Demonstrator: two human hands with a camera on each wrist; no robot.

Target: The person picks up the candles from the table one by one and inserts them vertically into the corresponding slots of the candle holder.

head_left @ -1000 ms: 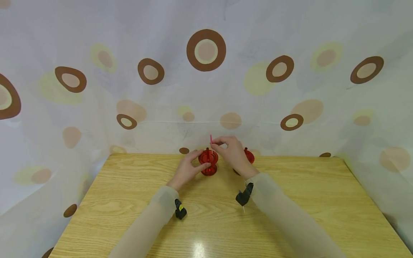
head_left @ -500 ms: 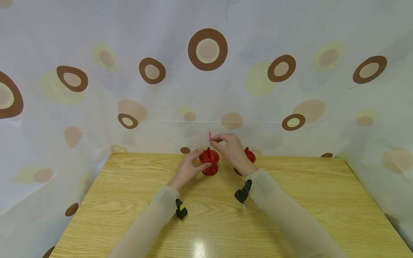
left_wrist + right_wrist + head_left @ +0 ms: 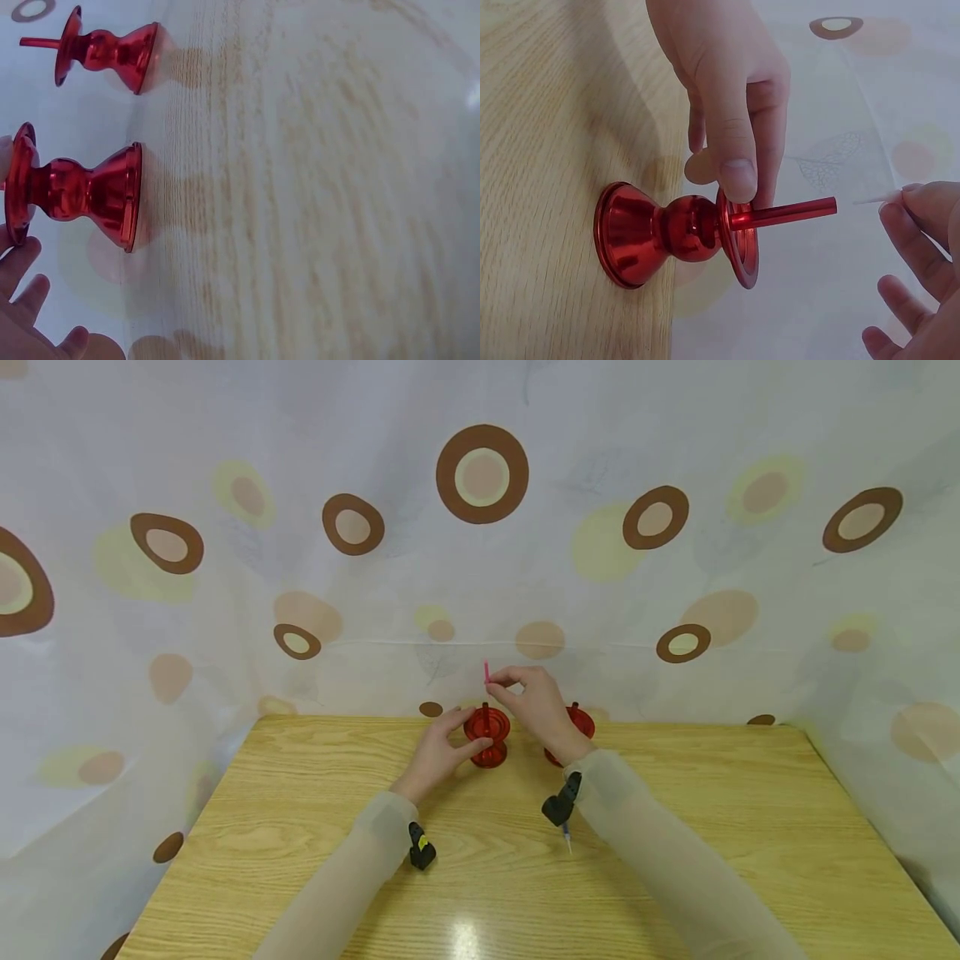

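While my left hand point(image 3: 438, 750) holds the stand point(image 3: 495, 729) just below head-view centre, my right hand point(image 3: 540, 706) pinches the stick point(image 3: 487, 672) above it.

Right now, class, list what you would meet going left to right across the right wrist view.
Red stand's foot, round bulb, dish, tube, thin stick, right hand.

The left hand point(image 3: 724, 97) grips a red holder point(image 3: 634, 236) while the right hand point(image 3: 921, 259) pinches a pale stick point(image 3: 870, 200).
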